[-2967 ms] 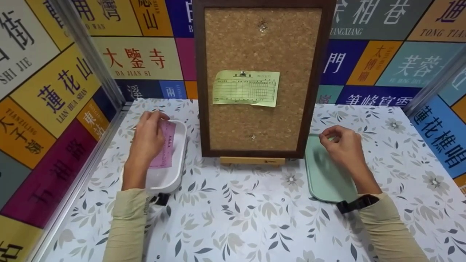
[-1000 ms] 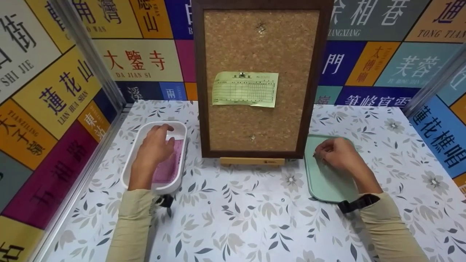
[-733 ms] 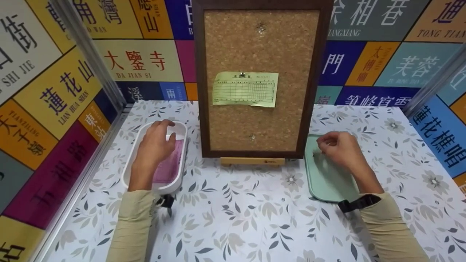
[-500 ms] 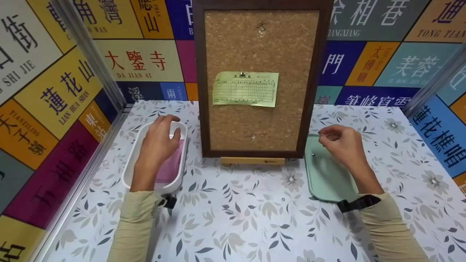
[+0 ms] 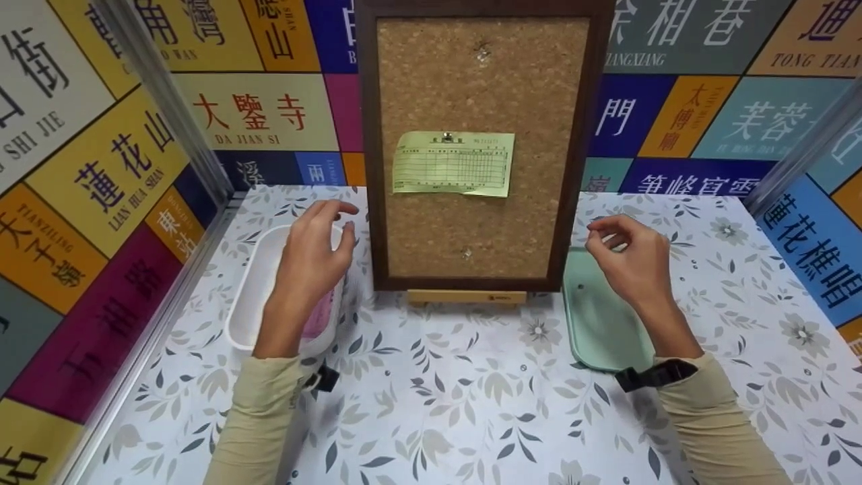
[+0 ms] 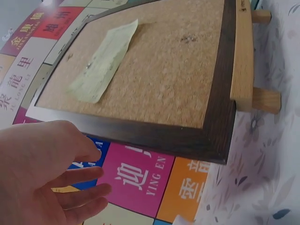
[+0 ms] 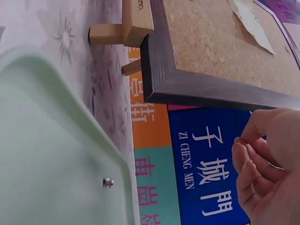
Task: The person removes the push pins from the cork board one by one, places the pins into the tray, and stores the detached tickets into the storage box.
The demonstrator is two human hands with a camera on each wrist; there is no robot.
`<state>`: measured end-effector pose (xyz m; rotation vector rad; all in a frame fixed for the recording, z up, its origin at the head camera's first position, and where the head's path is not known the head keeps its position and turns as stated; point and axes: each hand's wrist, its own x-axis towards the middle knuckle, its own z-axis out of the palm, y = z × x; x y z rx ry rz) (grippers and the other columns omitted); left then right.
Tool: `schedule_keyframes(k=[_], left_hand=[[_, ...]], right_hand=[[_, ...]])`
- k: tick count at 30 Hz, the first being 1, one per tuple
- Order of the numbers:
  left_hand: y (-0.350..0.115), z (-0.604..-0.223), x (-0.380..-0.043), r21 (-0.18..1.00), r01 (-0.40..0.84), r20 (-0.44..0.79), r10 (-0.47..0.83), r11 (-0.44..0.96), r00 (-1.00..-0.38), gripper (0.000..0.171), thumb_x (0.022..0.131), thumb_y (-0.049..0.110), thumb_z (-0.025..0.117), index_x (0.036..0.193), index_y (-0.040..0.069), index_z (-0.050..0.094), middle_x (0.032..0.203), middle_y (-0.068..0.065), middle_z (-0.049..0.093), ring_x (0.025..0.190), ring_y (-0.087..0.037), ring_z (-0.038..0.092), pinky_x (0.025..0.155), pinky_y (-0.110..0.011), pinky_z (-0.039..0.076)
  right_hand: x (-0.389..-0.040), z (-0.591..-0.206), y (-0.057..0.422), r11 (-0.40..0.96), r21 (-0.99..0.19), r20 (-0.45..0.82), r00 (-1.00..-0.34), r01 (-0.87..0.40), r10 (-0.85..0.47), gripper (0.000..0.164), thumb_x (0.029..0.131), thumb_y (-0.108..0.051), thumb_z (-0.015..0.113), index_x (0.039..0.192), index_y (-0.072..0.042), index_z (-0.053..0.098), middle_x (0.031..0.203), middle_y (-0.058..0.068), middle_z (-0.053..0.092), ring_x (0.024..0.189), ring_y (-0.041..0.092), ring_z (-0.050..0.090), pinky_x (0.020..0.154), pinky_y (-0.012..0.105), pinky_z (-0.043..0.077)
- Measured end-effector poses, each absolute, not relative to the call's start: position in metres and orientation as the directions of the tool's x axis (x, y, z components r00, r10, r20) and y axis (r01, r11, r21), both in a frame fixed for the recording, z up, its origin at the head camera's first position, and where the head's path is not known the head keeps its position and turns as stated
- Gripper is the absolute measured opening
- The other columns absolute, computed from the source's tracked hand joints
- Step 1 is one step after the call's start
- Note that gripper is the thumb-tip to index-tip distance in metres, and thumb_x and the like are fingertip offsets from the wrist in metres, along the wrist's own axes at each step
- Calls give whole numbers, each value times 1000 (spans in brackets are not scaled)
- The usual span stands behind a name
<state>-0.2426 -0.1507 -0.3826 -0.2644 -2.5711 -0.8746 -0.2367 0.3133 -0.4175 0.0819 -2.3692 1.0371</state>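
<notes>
My left hand (image 5: 315, 252), empty with loosely bent fingers, is over the right side of a white tray (image 5: 242, 303). A pink printed slip (image 5: 320, 318) lies in this tray, partly hidden by the hand. In the left wrist view, the left hand (image 6: 61, 173) is beside the corkboard frame. My right hand (image 5: 633, 259) is above the far end of a pale green tray (image 5: 596, 337), fingers loosely curled, nothing visible between them. A small silvery pushpin (image 7: 108, 183) lies in this tray. On the corkboard (image 5: 431, 236), a silvery pin (image 5: 448, 137) fastens a yellow-green form slip (image 5: 454, 165).
The board leans on a small wooden easel (image 5: 465, 296) between both trays. Shiny clear pins (image 5: 482, 54) are stuck near the top of the cork, with another small clear one (image 5: 467, 254) near its bottom. Colourful sign-printed walls (image 5: 101, 175) enclose the flower-patterned table (image 5: 438, 404).
The pink slip, earlier held by the left hand, now lies in the white tray. The pushpin now shows in the green tray. Both hands have risen since, the left moving rightward.
</notes>
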Motion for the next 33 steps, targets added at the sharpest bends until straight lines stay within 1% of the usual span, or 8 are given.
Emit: schedule_keyframes(k=[5, 9, 16, 21, 24, 27, 30, 33], left_hand=[[-140, -381, -241, 537, 347, 487, 53, 769, -872, 22, 104, 14, 66, 125, 13, 73, 131, -10, 72, 120, -30, 69, 108, -46, 57], [-135, -381, -241, 521, 399, 545, 65, 754, -836, 22, 103, 12, 67, 124, 13, 73, 129, -9, 72, 117, -29, 70, 105, -44, 59], [-126, -380, -242, 512, 446, 600, 66, 734, -797, 22, 104, 11, 66, 125, 13, 73, 137, -10, 67, 117, -26, 69, 102, -42, 59], [-120, -377, -246, 501, 481, 630, 77, 719, -773, 22, 103, 9, 65, 124, 11, 73, 140, -12, 65, 116, -28, 69, 96, -42, 60], [-117, -375, -248, 508, 488, 634, 75, 710, -770, 22, 103, 9, 65, 124, 11, 72, 143, -14, 63, 117, -29, 70, 95, -42, 61], [-114, -373, -250, 520, 478, 627, 64, 708, -777, 24, 103, 11, 65, 126, 12, 71, 146, -14, 61, 119, -28, 70, 98, -41, 61], [-112, -371, -253, 538, 463, 614, 49, 704, -788, 25, 104, 12, 66, 129, 13, 70, 150, -14, 59, 124, -27, 68, 102, -42, 60], [-109, -370, -255, 552, 446, 602, 33, 705, -797, 27, 104, 14, 66, 131, 15, 69, 154, -12, 56, 129, -27, 66, 102, -41, 59]], right_hand=[[-238, -411, 303, 685, -654, 561, -813, -321, 154, 15, 99, -20, 75, 108, -10, 81, 95, 4, 79, 73, 2, 64, 66, 9, 49], [-239, -405, 293, 676, -631, 608, -784, -379, 128, 13, 98, -18, 75, 107, -11, 82, 92, 3, 79, 72, 0, 65, 64, 9, 49], [-240, -394, 278, 662, -610, 645, -759, -436, 94, 11, 99, -18, 75, 106, -13, 82, 90, 0, 78, 70, 2, 64, 61, 10, 47], [-240, -386, 267, 645, -592, 673, -737, -484, 65, 10, 99, -15, 76, 106, -13, 83, 90, 1, 79, 70, 2, 63, 61, 10, 47], [-241, -382, 261, 631, -578, 691, -721, -517, 42, 10, 98, -12, 77, 106, -13, 83, 87, 2, 78, 69, 2, 62, 60, 10, 46], [-243, -380, 255, 620, -569, 705, -709, -540, 28, 10, 98, -10, 77, 105, -13, 83, 84, 2, 77, 69, 3, 62, 59, 10, 45], [-245, -378, 249, 612, -564, 711, -703, -554, 18, 9, 98, -10, 77, 105, -13, 83, 82, 1, 76, 68, 4, 62, 58, 10, 45], [-247, -376, 243, 601, -565, 712, -702, -566, 8, 9, 99, -12, 76, 106, -13, 82, 82, 1, 76, 67, 5, 62, 59, 10, 46]])
